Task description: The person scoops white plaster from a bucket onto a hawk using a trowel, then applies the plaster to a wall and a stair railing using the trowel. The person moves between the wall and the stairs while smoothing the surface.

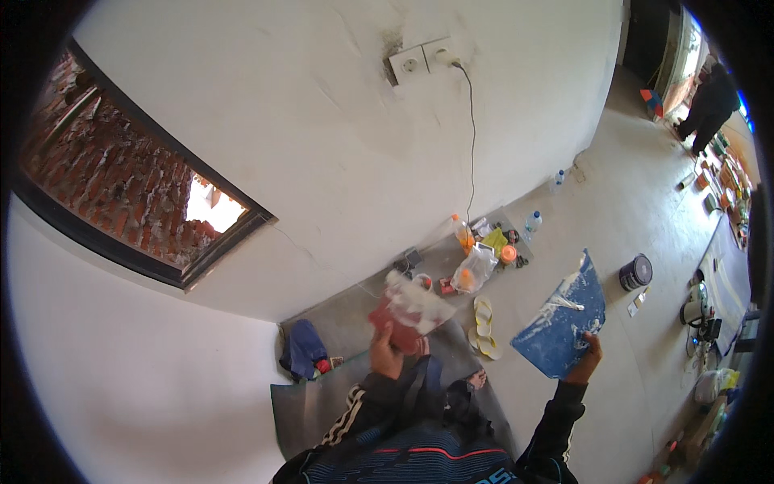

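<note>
My left hand (387, 355) is closed around the near end of a flat red putty spreader (401, 321). Pale, wet-looking putty covers the spreader's far part, which is somewhat blurred. To the right, my right hand (588, 359) grips the lower right edge of a flat blue putty board (556, 327). White smears run along the board's edges, and a small lump of putty (564, 304) lies on its face. Both tools are held up above the floor, apart from each other. The white wall (322, 121) rises ahead of me.
A wall socket (411, 66) has a cable hanging down. Bottles and a plastic bag (476, 268) stand at the wall's foot. Yellow-white flip-flops (484, 323) and a dark bucket (636, 273) lie right. A window (137, 177) opens left. A person (711, 105) stands far right.
</note>
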The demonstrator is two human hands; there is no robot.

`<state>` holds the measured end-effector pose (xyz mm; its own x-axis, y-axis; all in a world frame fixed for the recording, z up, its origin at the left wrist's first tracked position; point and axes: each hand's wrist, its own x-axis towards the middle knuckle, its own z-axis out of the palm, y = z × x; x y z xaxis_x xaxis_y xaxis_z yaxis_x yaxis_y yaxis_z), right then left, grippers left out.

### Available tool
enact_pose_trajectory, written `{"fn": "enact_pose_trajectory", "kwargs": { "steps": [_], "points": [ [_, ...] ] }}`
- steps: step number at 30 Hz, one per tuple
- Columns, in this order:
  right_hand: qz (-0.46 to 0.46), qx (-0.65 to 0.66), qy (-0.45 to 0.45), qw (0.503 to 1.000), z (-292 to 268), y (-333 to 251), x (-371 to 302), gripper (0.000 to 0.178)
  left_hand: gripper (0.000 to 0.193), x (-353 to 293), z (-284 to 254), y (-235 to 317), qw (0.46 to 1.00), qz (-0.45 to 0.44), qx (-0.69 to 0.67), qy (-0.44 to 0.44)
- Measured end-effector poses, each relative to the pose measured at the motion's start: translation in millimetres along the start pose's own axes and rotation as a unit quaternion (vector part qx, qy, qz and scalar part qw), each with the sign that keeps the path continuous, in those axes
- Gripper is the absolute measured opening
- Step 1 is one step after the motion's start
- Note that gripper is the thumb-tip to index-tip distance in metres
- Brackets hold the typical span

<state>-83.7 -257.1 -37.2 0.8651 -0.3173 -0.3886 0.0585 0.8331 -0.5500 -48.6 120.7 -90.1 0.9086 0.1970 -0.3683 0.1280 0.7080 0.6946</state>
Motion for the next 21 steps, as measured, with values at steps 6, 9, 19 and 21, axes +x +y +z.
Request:
{"fn": "enact_pose_trajectory", "kwargs": {
  "steps": [6,9,19,21],
  "points": [
    [-0.008,0.002,-0.039,0.999,50.5,43.4,17.9,0.047,0.038,-1.7,-81.4,66.1,0.989,0.118,0.005,0.092],
    [-0.013,-0.005,-0.063,0.998,78.1,69.0,31.2,0.045,0.041,17.0,-124.7,92.3,0.991,0.108,0.020,0.079],
    [0.085,0.055,-0.069,0.993,196.8,247.1,35.9,0.042,0.046,113.5,-213.8,186.3,0.993,0.091,-0.013,0.075],
    [0.077,0.054,-0.064,0.994,219.0,265.0,38.1,0.042,0.045,130.6,-223.6,200.7,0.995,0.084,-0.011,0.058]
  ]
}}
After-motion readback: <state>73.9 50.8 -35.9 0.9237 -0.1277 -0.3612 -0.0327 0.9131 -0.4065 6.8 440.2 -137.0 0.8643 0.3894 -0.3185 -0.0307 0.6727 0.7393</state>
